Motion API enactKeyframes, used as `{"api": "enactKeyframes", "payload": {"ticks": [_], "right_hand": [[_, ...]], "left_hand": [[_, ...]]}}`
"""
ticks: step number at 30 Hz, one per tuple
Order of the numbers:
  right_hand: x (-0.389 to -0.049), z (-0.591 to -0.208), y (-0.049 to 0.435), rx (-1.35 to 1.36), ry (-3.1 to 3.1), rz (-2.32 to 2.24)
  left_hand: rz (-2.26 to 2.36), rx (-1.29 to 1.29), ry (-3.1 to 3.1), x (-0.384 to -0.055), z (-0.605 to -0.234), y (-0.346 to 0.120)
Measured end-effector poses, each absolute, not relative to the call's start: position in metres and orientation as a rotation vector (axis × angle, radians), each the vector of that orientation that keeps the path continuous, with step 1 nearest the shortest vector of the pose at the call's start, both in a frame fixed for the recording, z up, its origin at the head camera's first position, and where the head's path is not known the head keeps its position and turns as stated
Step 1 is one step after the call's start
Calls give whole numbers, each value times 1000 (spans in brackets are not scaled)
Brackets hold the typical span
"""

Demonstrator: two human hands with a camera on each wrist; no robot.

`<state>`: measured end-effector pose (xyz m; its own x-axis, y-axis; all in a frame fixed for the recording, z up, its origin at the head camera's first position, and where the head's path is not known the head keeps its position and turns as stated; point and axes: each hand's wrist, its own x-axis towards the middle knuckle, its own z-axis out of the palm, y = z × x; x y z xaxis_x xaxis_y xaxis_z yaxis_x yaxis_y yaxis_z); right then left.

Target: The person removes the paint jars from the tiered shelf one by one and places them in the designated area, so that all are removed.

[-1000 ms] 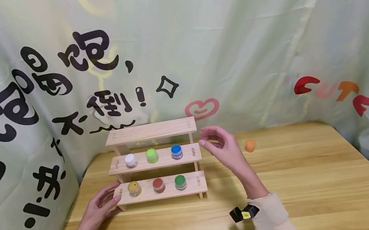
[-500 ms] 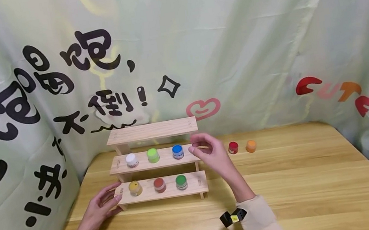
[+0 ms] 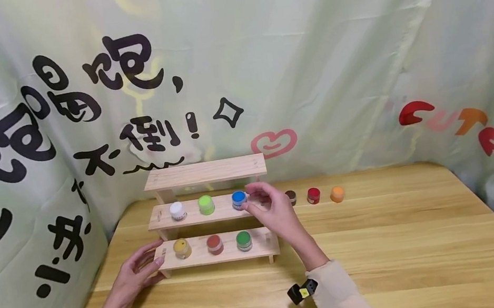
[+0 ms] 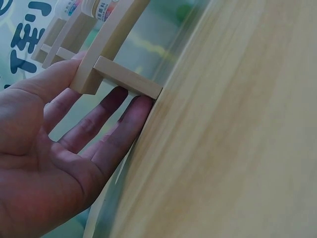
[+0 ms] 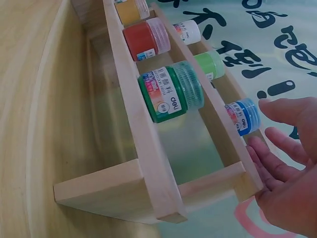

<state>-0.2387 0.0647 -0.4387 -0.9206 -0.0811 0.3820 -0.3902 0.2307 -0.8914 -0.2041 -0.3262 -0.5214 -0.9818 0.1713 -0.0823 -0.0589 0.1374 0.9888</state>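
A three-tier wooden display rack (image 3: 204, 172) stands on the table. My left hand (image 3: 132, 272) holds the left end of its lowest tier, the thumb at the shelf edge and the fingers by the leg (image 4: 129, 77). On the middle tier sit white (image 3: 178, 211), light green (image 3: 206, 205) and blue (image 3: 239, 200) paint jars. My right hand (image 3: 275, 211) is at the right side of the blue jar, thumb and fingers parted; whether they touch it I cannot tell. Yellow (image 3: 182, 248), brownish red (image 3: 215, 244) and green (image 5: 166, 94) paint jars line the lowest tier.
Right of the rack, a dark brown jar (image 3: 291, 197), a red jar (image 3: 313, 195) and an orange jar (image 3: 337, 193) stand in a row on the wooden table (image 3: 408, 236). A printed curtain (image 3: 337, 82) hangs close behind the rack and table.
My right hand has moved left from beside the rack to the blue jar, uncovering the red and then the dark brown jar. The left hand has stayed at the rack's left end.
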Motion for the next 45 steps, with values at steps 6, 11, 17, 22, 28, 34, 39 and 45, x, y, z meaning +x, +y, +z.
{"api": "enactKeyframes", "payload": {"ticks": [6, 11, 17, 22, 28, 34, 39, 45], "right_hand": [[-242, -441, 60, 423, -2281, 1678], [-244, -443, 54, 428, -2329, 1554], [-242, -444, 49, 402, -2370, 1446], [-241, -445, 49, 377, -2378, 1461], [-240, -444, 48, 354, -2379, 1488], [-239, -442, 49, 388, -2349, 1525], [-235, -438, 52, 411, -2324, 1577], [-229, -436, 63, 411, -2322, 1619]], "left_hand": [[1941, 101, 2249, -206, -520, -326], [1940, 90, 2247, -205, -520, -325], [1925, 72, 2259, -204, -519, -324], [1924, 63, 2259, -203, -519, -323], [1932, 79, 2262, -204, -518, -323], [1916, 93, 2276, -202, -517, -326], [1927, 91, 2269, -204, -517, -325], [1935, 85, 2253, -202, -518, -325]]}}
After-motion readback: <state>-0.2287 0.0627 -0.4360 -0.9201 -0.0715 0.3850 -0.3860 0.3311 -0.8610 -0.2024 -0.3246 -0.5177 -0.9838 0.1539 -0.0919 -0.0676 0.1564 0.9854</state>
